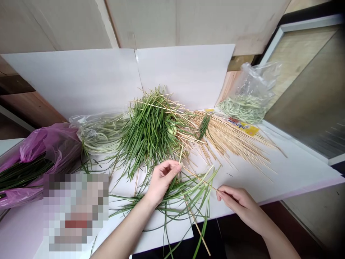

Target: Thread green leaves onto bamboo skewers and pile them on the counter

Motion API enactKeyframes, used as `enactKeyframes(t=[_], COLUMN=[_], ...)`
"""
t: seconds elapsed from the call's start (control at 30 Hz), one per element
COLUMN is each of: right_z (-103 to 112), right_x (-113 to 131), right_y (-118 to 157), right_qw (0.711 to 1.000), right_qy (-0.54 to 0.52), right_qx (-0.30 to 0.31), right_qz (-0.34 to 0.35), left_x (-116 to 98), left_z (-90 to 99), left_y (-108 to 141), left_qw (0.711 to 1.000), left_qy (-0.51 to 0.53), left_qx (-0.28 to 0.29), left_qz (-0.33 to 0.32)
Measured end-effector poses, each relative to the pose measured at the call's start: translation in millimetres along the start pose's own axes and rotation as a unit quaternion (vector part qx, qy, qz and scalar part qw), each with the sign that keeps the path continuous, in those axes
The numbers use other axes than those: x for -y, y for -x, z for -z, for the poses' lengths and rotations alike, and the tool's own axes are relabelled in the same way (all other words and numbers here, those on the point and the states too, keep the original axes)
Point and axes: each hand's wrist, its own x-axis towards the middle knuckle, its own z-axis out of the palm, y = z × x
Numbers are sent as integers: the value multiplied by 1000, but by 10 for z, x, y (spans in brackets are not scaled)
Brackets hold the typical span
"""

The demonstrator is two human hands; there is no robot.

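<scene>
- A loose stick (198, 228) juts past the near edge of the worktop (285, 172), under the trailing green strands (174, 197); laid fully on the surface, it would be less likely to get knocked off.
- The right hand (235, 199) is closed on the near end of a thin skewer (194, 175), thumb against fingers. A light, steady grip there should be enough; a twist could crack wood this slim.
- The strands lie across and below the skewer, their pale ends bunched near its middle. Whether any are pierced or merely draped cannot be told, so the skewer is best kept level lest they slide.
- The left hand (164, 176) is pinched on a pale stem (181, 153) that stands up above the fingertips, right by the skewer's far end. Holding the firm, pale part looks wiser than the soft leaf, and the fingertips should keep out of line with the point.
- Beyond the hands sits the leafy heap (151, 129), with the spread of spare skewers (234, 142) to its right. Both seem within easy reach, though leaves and sticks overlap where they meet, so single pieces should be drawn out gently.
</scene>
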Motion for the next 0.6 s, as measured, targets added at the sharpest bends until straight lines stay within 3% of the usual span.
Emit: enactKeyframes(t=[0.17, 0.27, 0.4, 0.6], right_z=[55, 125, 249, 311], right_x=[-9, -85, -187, -183], right_y=[9, 19, 49, 77], right_qw=[1000, 998, 997, 995], right_qy=[23, 54, 78, 92], right_qx=[1, 0, 17, 37], right_qz=[9, 14, 15, 9], left_x=[-7, 11, 75, 89], left_z=[0, 16, 23, -7], left_y=[-3, -12, 2, 45], left_qw=[999, 999, 980, 975], left_qy=[36, -33, -183, -203], left_qx=[28, 17, -15, 44], left_qz=[30, 4, -82, -79])
